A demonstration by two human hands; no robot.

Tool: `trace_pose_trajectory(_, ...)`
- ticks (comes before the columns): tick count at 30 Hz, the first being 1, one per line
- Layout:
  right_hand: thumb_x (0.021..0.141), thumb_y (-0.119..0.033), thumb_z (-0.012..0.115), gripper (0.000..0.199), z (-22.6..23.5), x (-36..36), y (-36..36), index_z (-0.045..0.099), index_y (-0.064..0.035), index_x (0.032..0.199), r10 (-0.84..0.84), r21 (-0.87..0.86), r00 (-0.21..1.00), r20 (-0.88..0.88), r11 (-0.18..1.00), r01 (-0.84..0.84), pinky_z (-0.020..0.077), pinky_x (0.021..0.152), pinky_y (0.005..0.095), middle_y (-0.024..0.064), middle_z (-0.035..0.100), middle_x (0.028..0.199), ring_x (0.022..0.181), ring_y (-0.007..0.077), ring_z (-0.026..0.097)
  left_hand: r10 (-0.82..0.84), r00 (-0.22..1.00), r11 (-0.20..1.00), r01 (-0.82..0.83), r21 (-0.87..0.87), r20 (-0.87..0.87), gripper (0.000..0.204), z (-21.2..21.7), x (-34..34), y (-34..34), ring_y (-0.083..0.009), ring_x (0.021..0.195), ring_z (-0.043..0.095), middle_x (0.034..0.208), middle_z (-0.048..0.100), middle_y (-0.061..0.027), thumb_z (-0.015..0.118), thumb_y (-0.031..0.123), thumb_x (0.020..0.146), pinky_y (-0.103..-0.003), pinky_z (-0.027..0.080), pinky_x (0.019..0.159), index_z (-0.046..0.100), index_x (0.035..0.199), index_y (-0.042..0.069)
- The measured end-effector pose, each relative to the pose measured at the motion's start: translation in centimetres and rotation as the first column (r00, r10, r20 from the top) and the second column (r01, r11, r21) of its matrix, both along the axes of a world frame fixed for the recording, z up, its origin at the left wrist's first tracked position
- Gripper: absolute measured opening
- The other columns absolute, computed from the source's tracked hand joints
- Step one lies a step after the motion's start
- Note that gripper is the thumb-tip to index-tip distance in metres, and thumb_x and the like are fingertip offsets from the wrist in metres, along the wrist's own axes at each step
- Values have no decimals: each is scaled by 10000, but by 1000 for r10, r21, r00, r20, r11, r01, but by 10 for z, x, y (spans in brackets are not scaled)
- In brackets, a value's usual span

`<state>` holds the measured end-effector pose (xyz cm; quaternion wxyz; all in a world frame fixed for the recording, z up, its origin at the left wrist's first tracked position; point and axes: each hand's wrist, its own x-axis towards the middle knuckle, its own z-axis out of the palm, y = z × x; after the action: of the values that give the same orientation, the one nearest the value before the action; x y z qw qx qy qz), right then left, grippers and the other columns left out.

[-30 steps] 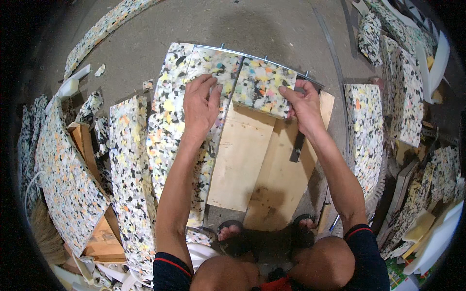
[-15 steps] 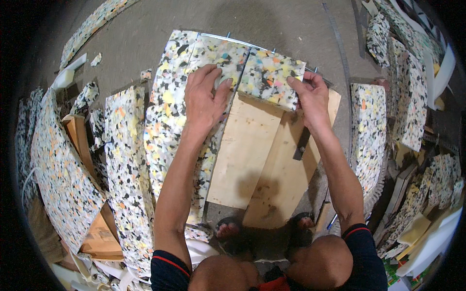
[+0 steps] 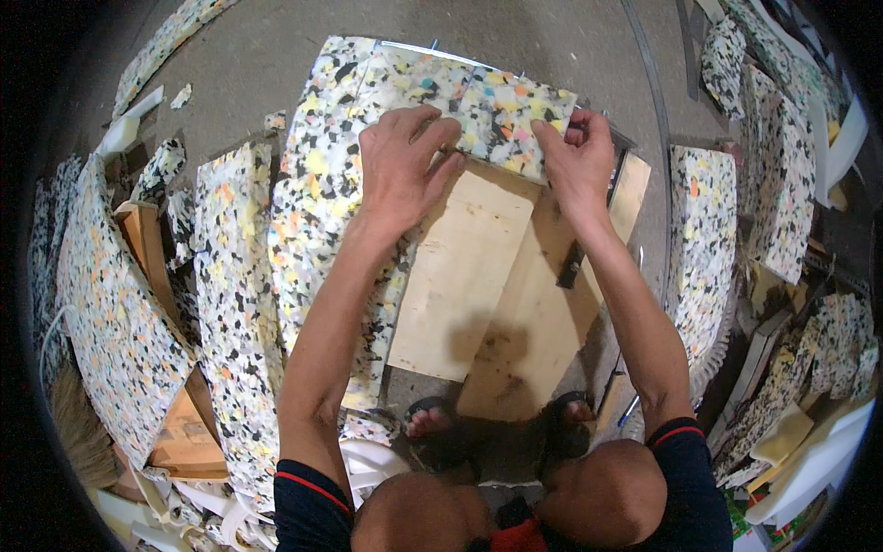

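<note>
A short block of multicoloured speckled foam (image 3: 515, 120) lies across the far end of a pale wooden board (image 3: 474, 267). Its left side meets a long speckled foam strip (image 3: 317, 212) along a thin seam. Over that seam rests my left hand (image 3: 400, 170), thumb and fingers apart, touching the foam and holding nothing. At the block's right end is my right hand (image 3: 584, 170), its thumb on the edge and its fingers curled round the side. Under my right wrist, a dark metal bar (image 3: 572, 265) lies on the wood.
Speckled foam pieces stand at left, including a long slab (image 3: 235, 304) and a large curved panel (image 3: 120, 313) over a wooden frame (image 3: 184, 442). A foam slab (image 3: 704, 239) stands at right, near more offcuts (image 3: 777, 175). My sandalled feet (image 3: 432, 423) are beside the board's near end.
The dark gap between the short block and the long strip has closed to a thin seam. My left hand has shifted right onto that seam. My right hand stays at the block's right end.
</note>
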<state>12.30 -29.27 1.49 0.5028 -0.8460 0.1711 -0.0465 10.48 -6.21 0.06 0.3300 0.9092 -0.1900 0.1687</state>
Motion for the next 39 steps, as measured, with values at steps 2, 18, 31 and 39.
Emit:
trace_pose_trajectory(2,825,-269,812,496,1,0,1,596,52,1135,14,-44,1000,27,999,-13,531,655,348,134,691,798,680,202,654,-20,1000,998,18,54,20,344,-1,0,-5,-291,1123,575,1180,645,-60,795,199,806,-444,392,906,678,1127,164)
trace_pose_trajectory(18,840,-271,765,503,3,-1,1,567,56,1167,120,-208,989,83,973,-101,543,730,413,196,698,880,760,305,684,33,987,914,-93,396,154,236,-11,6,-32,-291,1180,552,1119,621,-27,687,114,793,-527,379,920,672,1009,208)
trace_pose_trajectory(31,836,-259,793,475,-1,-1,-7,593,-5,1183,129,-351,991,25,930,-112,550,713,372,121,689,804,717,229,674,167,982,879,-188,438,86,190,-4,-6,-43,-289,1263,489,1322,575,-41,713,144,778,-510,349,965,751,939,237)
trace_pose_trajectory(39,857,-276,770,508,4,-8,1,553,32,1198,103,-292,994,20,952,-93,550,739,444,207,705,862,785,332,714,212,977,976,-212,42,4,384,-10,33,18,-393,1376,430,1379,588,-198,715,384,884,-609,319,1073,737,1140,98)
